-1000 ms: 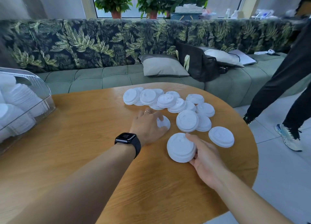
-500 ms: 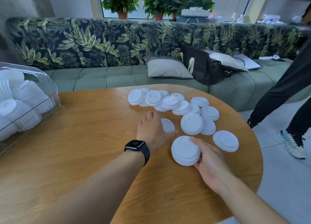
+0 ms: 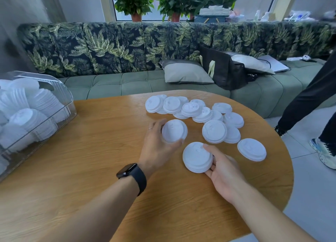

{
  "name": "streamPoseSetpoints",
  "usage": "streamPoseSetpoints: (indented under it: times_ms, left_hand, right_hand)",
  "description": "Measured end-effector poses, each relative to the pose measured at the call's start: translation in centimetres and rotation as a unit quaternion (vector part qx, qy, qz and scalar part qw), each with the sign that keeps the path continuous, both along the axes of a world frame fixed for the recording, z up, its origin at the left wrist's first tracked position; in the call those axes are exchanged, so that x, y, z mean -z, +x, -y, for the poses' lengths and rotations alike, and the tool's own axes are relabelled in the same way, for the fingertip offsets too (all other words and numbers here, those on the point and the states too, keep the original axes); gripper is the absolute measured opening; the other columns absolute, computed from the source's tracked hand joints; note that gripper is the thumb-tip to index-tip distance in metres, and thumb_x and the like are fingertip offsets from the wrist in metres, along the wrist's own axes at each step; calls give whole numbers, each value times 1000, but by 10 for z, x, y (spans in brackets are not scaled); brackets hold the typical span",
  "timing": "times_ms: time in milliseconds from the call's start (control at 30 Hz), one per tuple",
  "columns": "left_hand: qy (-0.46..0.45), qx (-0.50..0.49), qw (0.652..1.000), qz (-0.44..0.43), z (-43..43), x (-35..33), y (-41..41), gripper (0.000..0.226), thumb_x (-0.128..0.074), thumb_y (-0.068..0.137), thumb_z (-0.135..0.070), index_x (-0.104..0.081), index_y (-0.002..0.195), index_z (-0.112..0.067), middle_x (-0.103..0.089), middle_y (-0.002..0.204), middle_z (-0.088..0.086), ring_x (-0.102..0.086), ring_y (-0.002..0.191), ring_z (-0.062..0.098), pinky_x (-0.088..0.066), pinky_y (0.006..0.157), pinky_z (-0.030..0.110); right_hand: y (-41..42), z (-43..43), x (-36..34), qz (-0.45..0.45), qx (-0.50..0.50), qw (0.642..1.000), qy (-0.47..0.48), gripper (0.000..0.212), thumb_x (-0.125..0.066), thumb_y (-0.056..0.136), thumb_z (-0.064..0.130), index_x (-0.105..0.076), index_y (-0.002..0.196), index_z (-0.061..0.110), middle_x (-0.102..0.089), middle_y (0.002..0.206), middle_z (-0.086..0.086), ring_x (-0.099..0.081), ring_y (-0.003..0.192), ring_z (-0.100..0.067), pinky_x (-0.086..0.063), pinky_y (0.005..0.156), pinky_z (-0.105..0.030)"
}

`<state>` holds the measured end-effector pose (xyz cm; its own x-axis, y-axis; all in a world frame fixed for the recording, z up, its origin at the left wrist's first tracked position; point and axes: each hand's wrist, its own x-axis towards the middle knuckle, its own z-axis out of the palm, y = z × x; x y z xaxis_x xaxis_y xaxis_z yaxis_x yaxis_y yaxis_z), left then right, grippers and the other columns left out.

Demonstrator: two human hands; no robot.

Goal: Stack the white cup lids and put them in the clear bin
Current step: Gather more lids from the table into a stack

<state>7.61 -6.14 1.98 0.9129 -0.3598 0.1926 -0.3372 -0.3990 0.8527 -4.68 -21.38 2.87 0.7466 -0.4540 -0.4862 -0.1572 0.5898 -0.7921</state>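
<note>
Lids split between our two hands, more loose on the table (image 3: 101, 169).

Our left hand (image 3: 156, 147) pinches one lid (image 3: 174, 131) tilted by its rim; our right hand (image 3: 222, 171) curls around a small stack (image 3: 197, 157). Misaligned nesting could topple the stack before it reaches the clear bin (image 3: 54, 89) at far left.

One white lid (image 3: 174, 131) is tipped up off the table, near its middle, with its flat top facing this way. Just right of it a short stack of lids (image 3: 197, 157) sits flat. More lids (image 3: 192, 109) lie overlapping toward the far edge, and a single one (image 3: 251, 149) lies near the right edge. The clear bin (image 3: 60, 96) at the left edge already holds stacked lids.
</note>
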Motion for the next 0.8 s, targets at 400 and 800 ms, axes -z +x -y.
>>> streamPoseSetpoints:
  times_ms: [400,800]
  left_hand:
    - [-56,31,998,-13,-88,2,-37,81,-84,71,-49,-46,142,-36,-59,133,-18,-55,126,3,-45,107,31]
    - [-20,26,999,25,-96,11,-57,69,-75,74,-65,-50,135,-43,-57,134,-23,-54,125,3,-45,104,29]
  right_hand:
    - [19,-65,4,16,-106,994,-15,28,-67,98,29,-71,118,10,-79,109,-10,-74,107,-27,-57,100,-50]
    - [22,-71,8,42,-156,987,13,42,-49,106,37,-70,118,3,-76,117,-18,-70,116,-33,-53,106,-50]
